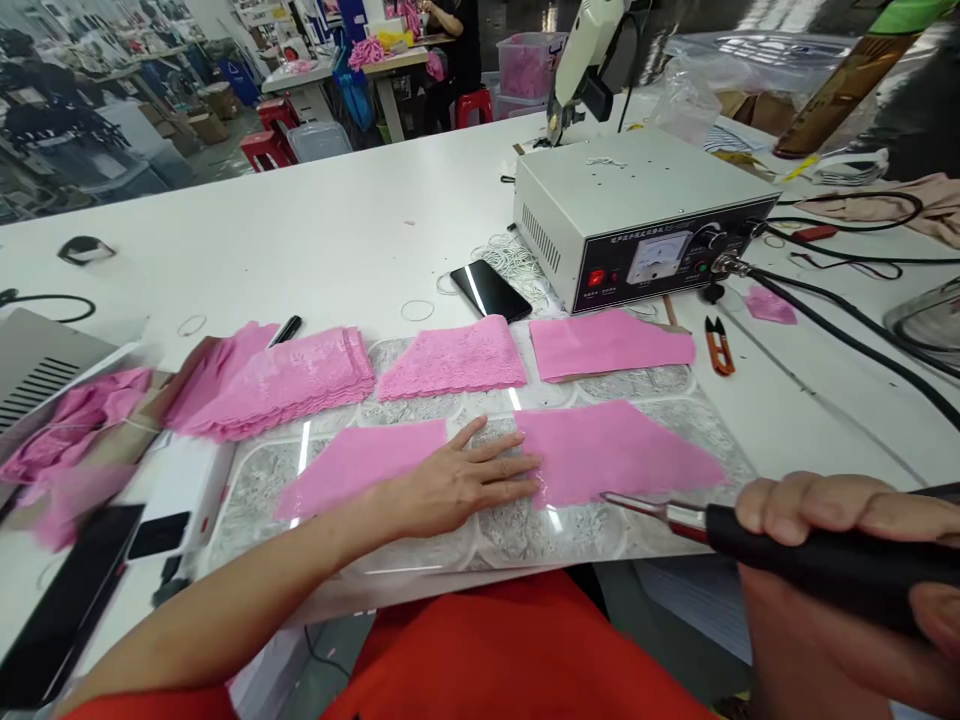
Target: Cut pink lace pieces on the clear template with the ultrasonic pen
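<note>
My left hand [457,485] lies palm down with its fingers spread, fingertips touching the left edge of a flat pink fabric piece [615,450]. Another pink piece [375,455] lies partly under that hand and forearm. In my right hand [847,530] is a black-handled pen-like tool [795,550], its thin metal tip at the lower edge of the right pink piece. Behind these lie a pink lace piece [457,358], a plain pink piece [607,345] and a stack of pink lace [292,385].
A grey control box [645,200] with black cables stands at the back right. A phone [491,290], orange snips [720,346] and pink bundles [82,420] lie on the white table [300,240]. A person in black [454,50] sits in the background.
</note>
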A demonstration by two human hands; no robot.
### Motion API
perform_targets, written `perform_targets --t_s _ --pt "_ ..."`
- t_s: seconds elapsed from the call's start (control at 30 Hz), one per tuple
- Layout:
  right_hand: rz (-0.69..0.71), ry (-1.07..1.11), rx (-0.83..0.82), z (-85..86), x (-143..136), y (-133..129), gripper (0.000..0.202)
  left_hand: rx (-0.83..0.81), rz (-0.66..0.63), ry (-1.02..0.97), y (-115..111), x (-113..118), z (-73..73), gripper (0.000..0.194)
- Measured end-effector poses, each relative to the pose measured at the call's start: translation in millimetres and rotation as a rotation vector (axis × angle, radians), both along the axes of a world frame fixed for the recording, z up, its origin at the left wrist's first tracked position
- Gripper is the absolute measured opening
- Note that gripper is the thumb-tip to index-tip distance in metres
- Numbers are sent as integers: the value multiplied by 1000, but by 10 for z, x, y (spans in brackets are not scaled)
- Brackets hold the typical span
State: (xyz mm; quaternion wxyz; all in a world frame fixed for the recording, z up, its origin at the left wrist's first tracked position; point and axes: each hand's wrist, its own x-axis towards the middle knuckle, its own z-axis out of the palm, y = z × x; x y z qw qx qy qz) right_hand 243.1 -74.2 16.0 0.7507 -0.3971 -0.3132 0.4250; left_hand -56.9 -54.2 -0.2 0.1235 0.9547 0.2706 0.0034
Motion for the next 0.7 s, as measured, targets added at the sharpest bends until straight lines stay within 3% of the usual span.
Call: perform_targets --t_s 0.13,0.27,0.7 --pt "244 -124 151 34 -320 -37 20 31 -2 3 -13 7 -20 53" --pt "386 -108 194 12 -399 -19 19 82 -10 12 -23 6 -34 51" --pt "351 -133 195 25 -502 14 21 117 -1 18 -44 48 -98 48"
